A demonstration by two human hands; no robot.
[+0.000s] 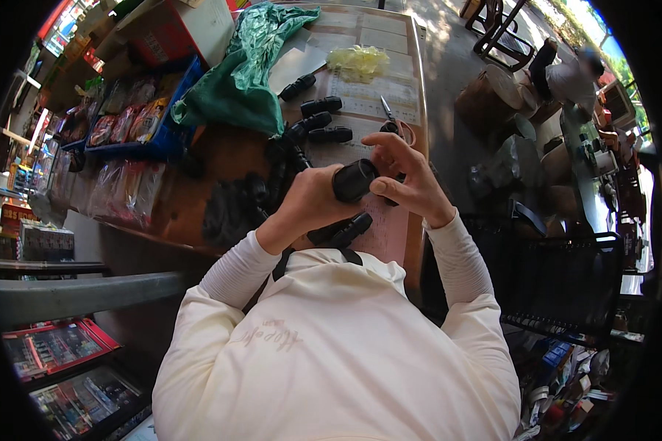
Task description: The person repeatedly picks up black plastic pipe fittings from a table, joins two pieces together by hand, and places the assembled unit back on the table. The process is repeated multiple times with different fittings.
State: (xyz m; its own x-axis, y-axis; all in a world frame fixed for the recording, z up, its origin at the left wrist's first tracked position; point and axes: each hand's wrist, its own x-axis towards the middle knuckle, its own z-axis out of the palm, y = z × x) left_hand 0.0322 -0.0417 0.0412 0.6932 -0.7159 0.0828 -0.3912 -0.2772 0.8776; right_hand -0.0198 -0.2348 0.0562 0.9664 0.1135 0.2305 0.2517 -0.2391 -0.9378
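Note:
My left hand (307, 198) is wrapped round a black cylindrical plastic fitting (354, 181), its round end tilted up toward me. Close on its other side is my right hand (407, 174), fingers curved and apart, the thumb tip close to the fitting's rim; I cannot tell whether it touches. Beyond the hands, several similar black ribbed fittings (321, 105) lie on the table. Another black fitting (351, 229) rests below the hands, near my body. Scissors (390, 114) with pinkish handles lie past my right hand, blades pointing away.
A green plastic sack (235, 81) lies across the table's far left, beside a blue crate (143, 143) of packaged goods. Crumpled yellowish clear plastic (357, 60) lies at the far side. A dark heap (228, 213) sits left of my hands. A black chair (559, 283) stands at the right.

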